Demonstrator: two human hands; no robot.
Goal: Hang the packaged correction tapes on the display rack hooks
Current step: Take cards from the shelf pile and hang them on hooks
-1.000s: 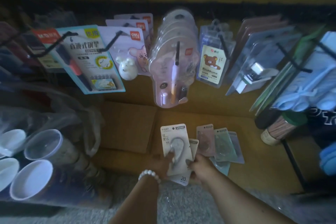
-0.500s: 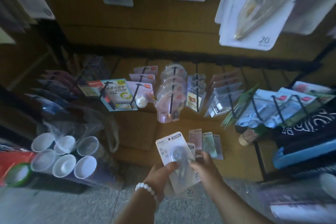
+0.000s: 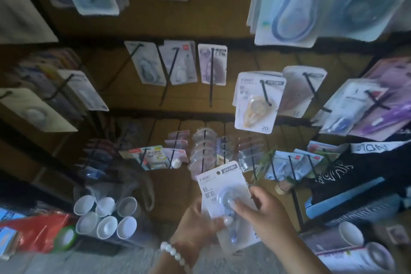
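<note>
Lifted higher toward the hooks (image 3: 265,93), the light, stiff correction tape pack (image 3: 222,193) is gripped by left hand (image 3: 195,227) and right hand (image 3: 264,216), best held by its card edges.

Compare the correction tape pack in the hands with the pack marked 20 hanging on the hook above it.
The held pack is gripped by the left hand and right hand, off any hook; the hanging pack sits on a black hook. The held pack's tape looks clear or whitish, while the hanging pack's tape is yellowish. Both are white cards with a dark label at the top right.
</note>
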